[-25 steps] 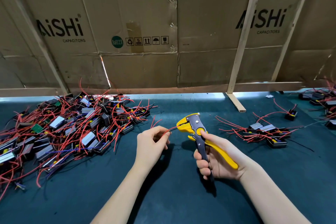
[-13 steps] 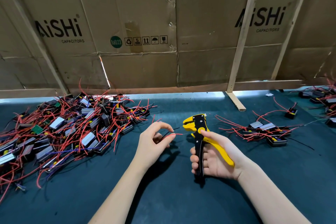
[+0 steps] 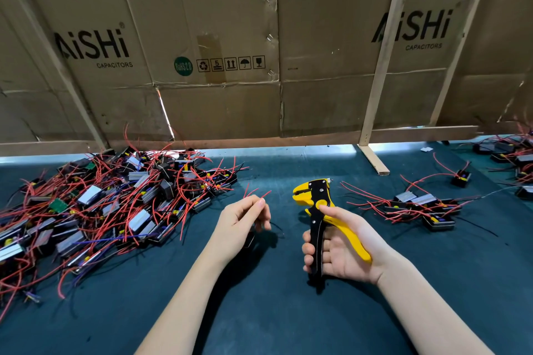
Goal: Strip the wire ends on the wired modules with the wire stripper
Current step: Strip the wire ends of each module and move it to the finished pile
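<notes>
Head view. Left hand [image 3: 240,220] pinched thin red wires [image 3: 253,194] between thumb and fingertips, ends poking up and far; a dark module seemed tucked under the palm, mostly hidden. Right hand [image 3: 339,248] wrapped the wire stripper [image 3: 318,207], handles spread, tool head just right of the wire ends, not touching. Unworked pile of modules [image 3: 115,204] lay far left, a smaller group [image 3: 424,204] right, on green mat [image 3: 259,311]. Wires looked light, limp, springy; best pinched close behind the tip so the end feeds straight.
</notes>
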A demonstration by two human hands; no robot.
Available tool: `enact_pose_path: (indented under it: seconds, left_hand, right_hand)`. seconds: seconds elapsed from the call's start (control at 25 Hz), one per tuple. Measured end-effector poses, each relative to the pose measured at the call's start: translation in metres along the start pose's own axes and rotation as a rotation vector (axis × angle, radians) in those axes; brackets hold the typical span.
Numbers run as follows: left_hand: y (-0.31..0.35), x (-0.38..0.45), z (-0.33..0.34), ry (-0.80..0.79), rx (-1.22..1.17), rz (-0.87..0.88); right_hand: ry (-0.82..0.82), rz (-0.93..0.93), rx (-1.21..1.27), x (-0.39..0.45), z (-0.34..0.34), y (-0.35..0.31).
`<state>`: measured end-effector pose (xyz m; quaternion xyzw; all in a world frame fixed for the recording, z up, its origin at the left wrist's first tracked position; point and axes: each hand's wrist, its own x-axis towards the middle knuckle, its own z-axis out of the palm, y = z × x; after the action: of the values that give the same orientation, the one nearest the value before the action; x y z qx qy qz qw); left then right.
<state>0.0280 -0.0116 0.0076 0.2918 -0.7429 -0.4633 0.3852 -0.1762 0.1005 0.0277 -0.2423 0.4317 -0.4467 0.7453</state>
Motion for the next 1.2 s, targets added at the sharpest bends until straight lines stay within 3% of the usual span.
enact_pose_path:
  seconds: [0.4, 0.96, 1.2]
  left_hand:
    - [-0.0013, -0.0004, 0.0061, -0.078, 0.115, 0.018]
    - [-0.0070, 0.0009, 0.0048, -0.078, 0.129, 0.020]
    - [-0.0060, 0.0001, 0.0054, -0.079, 0.135, 0.027]
  right_hand:
    - [-0.189, 0.028, -0.187, -0.0006, -0.0049, -0.0004]
    - [-0.233, 0.061, -0.213, 0.0011, -0.0091, -0.0017]
    - [-0.153, 0.071, -0.211, -0.0011, -0.0067, -0.0015]
